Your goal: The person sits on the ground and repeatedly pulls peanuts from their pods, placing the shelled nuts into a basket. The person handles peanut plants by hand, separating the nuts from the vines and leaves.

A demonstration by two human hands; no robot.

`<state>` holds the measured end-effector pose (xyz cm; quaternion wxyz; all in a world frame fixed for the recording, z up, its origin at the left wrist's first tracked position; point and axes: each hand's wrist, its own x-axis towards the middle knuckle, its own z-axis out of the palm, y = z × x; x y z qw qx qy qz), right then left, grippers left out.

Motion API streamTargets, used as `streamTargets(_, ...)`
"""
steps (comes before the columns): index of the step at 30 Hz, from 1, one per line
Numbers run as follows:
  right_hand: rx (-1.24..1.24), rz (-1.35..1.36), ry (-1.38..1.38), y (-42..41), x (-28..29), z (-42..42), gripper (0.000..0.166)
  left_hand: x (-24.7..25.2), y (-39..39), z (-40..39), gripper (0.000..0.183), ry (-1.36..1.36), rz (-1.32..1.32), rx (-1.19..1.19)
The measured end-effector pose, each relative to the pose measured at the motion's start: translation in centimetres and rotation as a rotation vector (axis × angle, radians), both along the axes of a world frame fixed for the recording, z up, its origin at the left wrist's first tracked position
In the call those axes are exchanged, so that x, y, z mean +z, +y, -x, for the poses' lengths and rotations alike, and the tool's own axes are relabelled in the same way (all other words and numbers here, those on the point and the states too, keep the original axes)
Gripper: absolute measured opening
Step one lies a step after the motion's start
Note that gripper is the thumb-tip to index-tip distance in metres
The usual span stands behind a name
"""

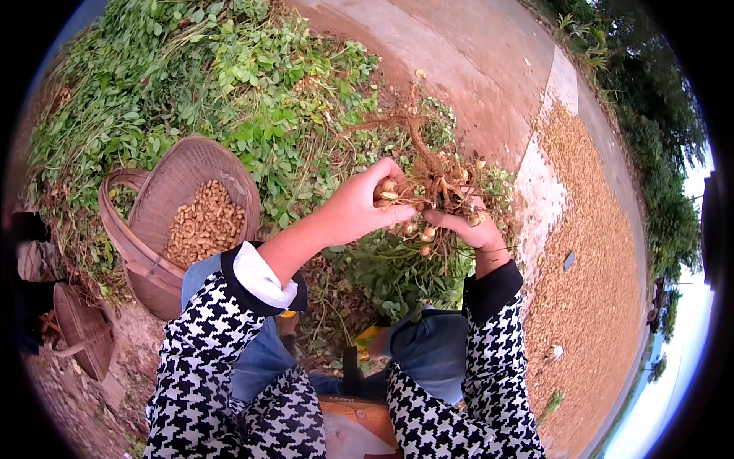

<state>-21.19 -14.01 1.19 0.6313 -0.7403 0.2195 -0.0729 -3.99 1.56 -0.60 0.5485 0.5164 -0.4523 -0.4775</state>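
Note:
Before me, a peanut plant's root cluster [438,178] with pods and soil-covered roots is held up between both hands. My left hand [381,198] has its fingers curled around several peanut pods [388,192] at the cluster's left side. My right hand [473,224] grips the cluster from the right, its fingers partly hidden behind roots and stems. Green leaves [401,269] hang below the hands, over the lap area. To the left, a woven bamboo basket [172,166] with a broad handle holds a heap of picked peanuts [206,224].
A large pile of uprooted peanut plants [218,74] covers the ground ahead and left. Peanuts [585,298] lie spread over the concrete at right. A second woven basket [86,327] stands at lower left, near a person in dark clothing at the picture's edge.

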Motion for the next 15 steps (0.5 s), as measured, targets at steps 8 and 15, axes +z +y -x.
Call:
streamTargets(8,0.011,0.047,-0.025,0.27,0.22,-0.52,0.042,-0.03,0.24,0.22,0.050,0.128,-0.040,-0.044)
streamTargets(15,-0.045,0.135,-0.076,0.24,-0.15,-0.45,0.040,-0.43,0.10,0.80,0.052,0.147,-0.008,-0.040)
